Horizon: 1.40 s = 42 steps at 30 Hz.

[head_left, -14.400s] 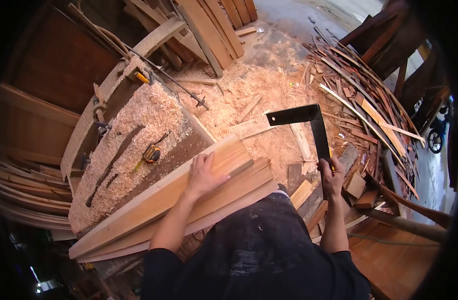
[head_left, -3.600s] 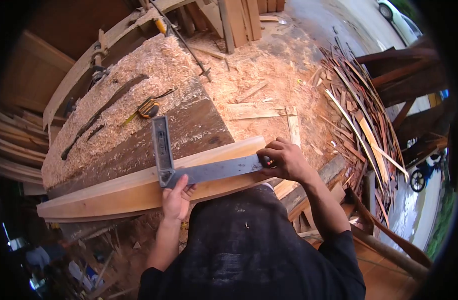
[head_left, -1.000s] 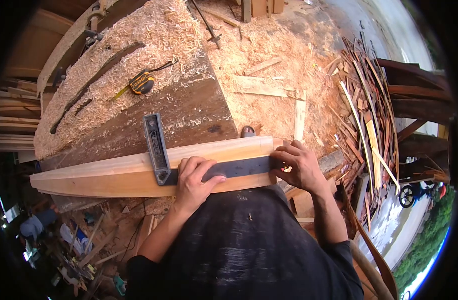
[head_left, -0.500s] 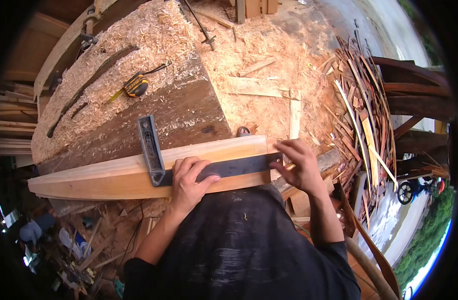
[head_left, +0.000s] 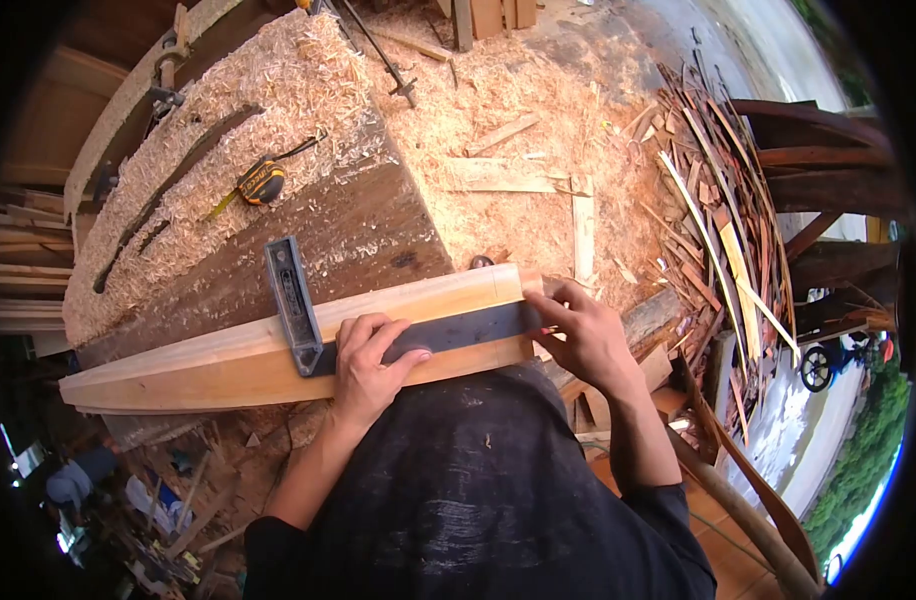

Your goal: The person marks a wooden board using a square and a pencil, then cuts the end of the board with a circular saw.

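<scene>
A try square lies across a long, tapered piece of pale wood (head_left: 198, 381). Its dark blade (head_left: 458, 332) runs lengthwise along the wood, and its grey stock (head_left: 293, 305) crosses the wood's far edge. My left hand (head_left: 366, 362) presses the blade down near the stock, thumb spread to the right and fingers bent over it. At the blade's right end, my right hand (head_left: 590, 335) is closed in a pinch. A small red tip shows between its fingers, apparently a pencil (head_left: 548, 330), mostly hidden by them.
Shavings and a black-and-yellow tape measure (head_left: 262, 183) lie on the workbench (head_left: 348, 215). A metal clamp bar (head_left: 383, 55) stands beyond it. Wood strips are heaped in a scrap pile (head_left: 723, 240) on the right. Offcuts (head_left: 583, 230) lie on the shaving-covered ground.
My right hand has moved slightly left, and its fingers have closed together at the blade's end. My left hand stays on the blade. The whole view has shifted a little.
</scene>
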### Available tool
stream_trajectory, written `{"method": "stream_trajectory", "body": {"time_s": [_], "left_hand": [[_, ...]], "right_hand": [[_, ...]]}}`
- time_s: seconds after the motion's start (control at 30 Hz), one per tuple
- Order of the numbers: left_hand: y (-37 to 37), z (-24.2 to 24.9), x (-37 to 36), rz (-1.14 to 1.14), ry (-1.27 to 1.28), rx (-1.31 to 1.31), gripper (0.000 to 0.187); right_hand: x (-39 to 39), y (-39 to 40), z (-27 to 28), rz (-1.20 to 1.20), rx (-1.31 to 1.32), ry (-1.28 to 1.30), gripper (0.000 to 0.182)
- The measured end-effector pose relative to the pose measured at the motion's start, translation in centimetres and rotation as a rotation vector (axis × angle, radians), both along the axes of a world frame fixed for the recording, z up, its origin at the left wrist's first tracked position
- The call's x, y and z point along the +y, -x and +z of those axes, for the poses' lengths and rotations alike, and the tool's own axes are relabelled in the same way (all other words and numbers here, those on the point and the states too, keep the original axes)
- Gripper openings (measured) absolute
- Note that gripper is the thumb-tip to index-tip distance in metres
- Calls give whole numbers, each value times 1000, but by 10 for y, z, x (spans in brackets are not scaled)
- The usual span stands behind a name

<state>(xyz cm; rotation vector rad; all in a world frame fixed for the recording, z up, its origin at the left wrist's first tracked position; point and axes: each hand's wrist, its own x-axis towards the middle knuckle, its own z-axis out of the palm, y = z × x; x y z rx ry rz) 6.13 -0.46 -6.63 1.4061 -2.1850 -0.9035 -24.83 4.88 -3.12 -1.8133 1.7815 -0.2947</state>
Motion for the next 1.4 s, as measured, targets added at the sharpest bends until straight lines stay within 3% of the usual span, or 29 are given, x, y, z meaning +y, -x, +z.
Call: {"method": "stream_trajectory", "body": {"time_s": [0.5,0.6,0.73,0.83,1.0,1.4], "left_hand": [[0,3,-1,-10,-5,8,42],[6,16,-3,-83,78,-71,41],[13,23,-10,-197,-17,-70,39],[18,29,-18,-315,-25,-102,38],[23,32,-25,-397,-60,-120,32],[24,31,-31,-423,-98,-178,41]], "right_hand": [[-15,3,-6,129,-24,-8,41],[-17,2,-6,145,1,-15,41],[-18,2,-6,151,26,-28,41],[-18,3,-7,153,-14,18,25],[-19,2,-5,153,10,-1,25],[-21,3,-5,161,-16,-26,22]]}}
